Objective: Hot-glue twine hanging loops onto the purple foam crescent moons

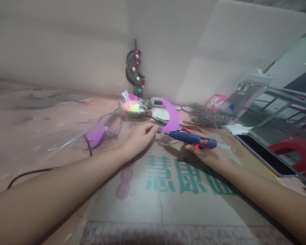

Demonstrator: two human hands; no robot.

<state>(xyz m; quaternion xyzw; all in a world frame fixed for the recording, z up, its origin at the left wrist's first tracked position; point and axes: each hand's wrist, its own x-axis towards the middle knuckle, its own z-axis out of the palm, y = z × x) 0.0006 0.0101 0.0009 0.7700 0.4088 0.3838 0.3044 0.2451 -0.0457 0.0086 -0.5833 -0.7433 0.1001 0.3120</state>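
A blue hot glue gun is gripped in my right hand, with a red light glowing near its handle and a clear stick poking from its back end. Its nozzle points left, close to the lower tip of a purple crescent. My left hand pinches that lower tip between thumb and fingers, so the crescent stands up above the hand. Whether the nozzle touches the crescent I cannot tell. Beneath both hands lies a cardboard sheet with green printed characters.
A bowl of small bright items stands behind my left hand. Another purple piece lies left. Red-handled pliers, a twig bundle and a phone are to the right. A dark crescent ornament stands against the wall.
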